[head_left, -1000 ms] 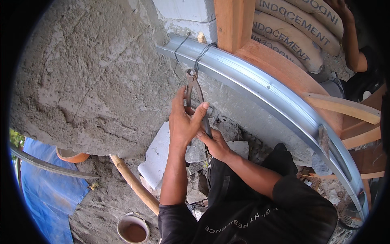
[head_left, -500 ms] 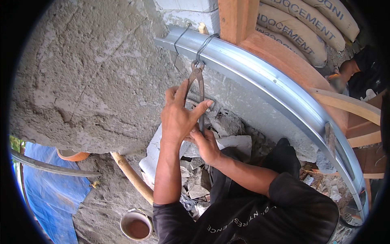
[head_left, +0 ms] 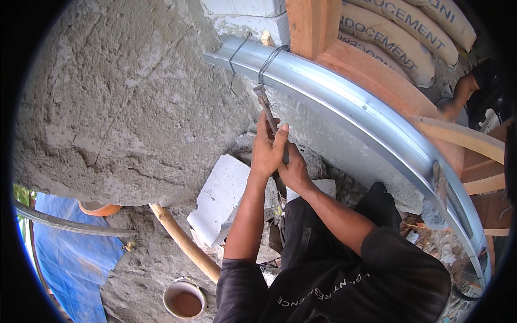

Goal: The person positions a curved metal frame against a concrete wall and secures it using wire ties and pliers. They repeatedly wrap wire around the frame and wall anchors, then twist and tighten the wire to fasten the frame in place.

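Observation:
A pair of end-cutting pincers (head_left: 264, 102) points up toward the shiny metal channel (head_left: 344, 99), its jaws at a loop of tie wire (head_left: 269, 62) wound round the channel. It is seen edge-on, so I cannot tell how far apart the jaws are. My left hand (head_left: 268, 153) closes on the handles, thumb along them. Just to the right and lower, my right hand (head_left: 295, 168) wraps the handle ends, partly hidden behind the left. A second wire (head_left: 232, 62) circles the channel farther left.
Rough grey plaster wall (head_left: 118, 97) fills the left. An orange-brown wooden frame (head_left: 371, 67) runs behind the channel, with stacked paper sacks (head_left: 388, 48) beyond. Another person's arm (head_left: 464, 94) shows at the far right. Below lie broken light blocks (head_left: 221, 196), a wooden pole (head_left: 183, 239) and a pot (head_left: 184, 299).
The pincers have turned from face-on with handles spread to edge-on with handles together. My left hand has moved right and down; my right hand has shifted right and slightly up.

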Demonstrator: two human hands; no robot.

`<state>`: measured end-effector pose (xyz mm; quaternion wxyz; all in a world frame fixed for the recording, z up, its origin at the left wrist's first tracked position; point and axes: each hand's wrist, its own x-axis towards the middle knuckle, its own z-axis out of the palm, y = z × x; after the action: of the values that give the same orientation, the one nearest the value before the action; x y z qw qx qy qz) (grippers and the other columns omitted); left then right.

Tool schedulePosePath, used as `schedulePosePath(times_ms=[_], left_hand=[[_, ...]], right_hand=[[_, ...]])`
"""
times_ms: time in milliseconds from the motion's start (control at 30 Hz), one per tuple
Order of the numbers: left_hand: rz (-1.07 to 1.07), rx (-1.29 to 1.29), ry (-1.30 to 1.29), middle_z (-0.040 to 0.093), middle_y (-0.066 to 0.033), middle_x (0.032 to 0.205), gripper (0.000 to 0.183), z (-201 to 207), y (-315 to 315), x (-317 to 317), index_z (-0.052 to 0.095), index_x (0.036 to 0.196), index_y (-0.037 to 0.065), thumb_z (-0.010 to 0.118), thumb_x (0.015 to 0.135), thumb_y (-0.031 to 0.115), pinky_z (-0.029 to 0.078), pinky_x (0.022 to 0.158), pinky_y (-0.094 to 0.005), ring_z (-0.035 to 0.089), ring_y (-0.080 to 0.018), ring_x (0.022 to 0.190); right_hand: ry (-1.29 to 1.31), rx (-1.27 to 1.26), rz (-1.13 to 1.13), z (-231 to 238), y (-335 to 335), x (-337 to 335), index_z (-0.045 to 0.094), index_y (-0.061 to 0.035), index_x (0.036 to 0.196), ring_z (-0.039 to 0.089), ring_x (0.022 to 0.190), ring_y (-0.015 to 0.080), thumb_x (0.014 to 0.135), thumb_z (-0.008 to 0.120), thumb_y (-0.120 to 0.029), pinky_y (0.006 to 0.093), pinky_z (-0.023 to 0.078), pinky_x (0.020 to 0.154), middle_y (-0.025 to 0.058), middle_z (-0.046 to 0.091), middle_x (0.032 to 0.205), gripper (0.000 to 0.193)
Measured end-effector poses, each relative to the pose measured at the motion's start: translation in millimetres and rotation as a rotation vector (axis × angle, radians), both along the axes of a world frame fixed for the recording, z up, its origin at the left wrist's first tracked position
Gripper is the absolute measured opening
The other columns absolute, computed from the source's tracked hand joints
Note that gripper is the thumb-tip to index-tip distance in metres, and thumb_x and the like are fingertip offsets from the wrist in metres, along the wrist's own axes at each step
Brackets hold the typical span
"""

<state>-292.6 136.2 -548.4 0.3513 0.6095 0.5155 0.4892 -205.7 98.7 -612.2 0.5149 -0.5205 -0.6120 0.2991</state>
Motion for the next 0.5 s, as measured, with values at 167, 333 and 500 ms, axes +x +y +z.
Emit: schedulePosePath(times_ms=[167,333,500], left_hand=[[0.196,0.001,0.264,0.056,-0.0213,0.105,0.073,22.2,-14.8,1.3,0.035,0.133,-0.004,0.065,0.081,0.038,0.048,0.076,-0.0384,0.060,-0.0305,0.087],[0.262,0.096,0.427,0.053,-0.0188,0.101,0.074,34.5,-20.1,-4.0,0.038,0.131,-0.003,0.067,0.079,0.041,0.048,0.071,-0.0393,0.058,-0.0306,0.082],[0.248,0.098,0.442,0.052,-0.0177,0.098,0.074,36.9,-19.5,-13.0,0.039,0.130,-0.003,0.067,0.078,0.040,0.048,0.071,-0.0394,0.058,-0.0298,0.082]], right_hand=[[0.061,-0.075,0.070,10.2,-14.7,-4.4,0.053,-0.0008,0.114,0.058,0.094,0.0368,0.083,0.060,-0.011,0.0407,0.045,0.082,0.0187,0.059,0.095,0.034],[0.337,-0.140,0.195,16.6,-24.2,-20.7,0.051,0.0010,0.116,0.059,0.096,0.0336,0.086,0.057,-0.012,0.0383,0.046,0.080,0.0210,0.061,0.102,0.033],[0.324,-0.150,0.163,28.2,-28.8,-30.1,0.049,0.0009,0.120,0.059,0.096,0.0402,0.088,0.055,-0.019,0.0414,0.047,0.075,0.0248,0.061,0.100,0.038]])
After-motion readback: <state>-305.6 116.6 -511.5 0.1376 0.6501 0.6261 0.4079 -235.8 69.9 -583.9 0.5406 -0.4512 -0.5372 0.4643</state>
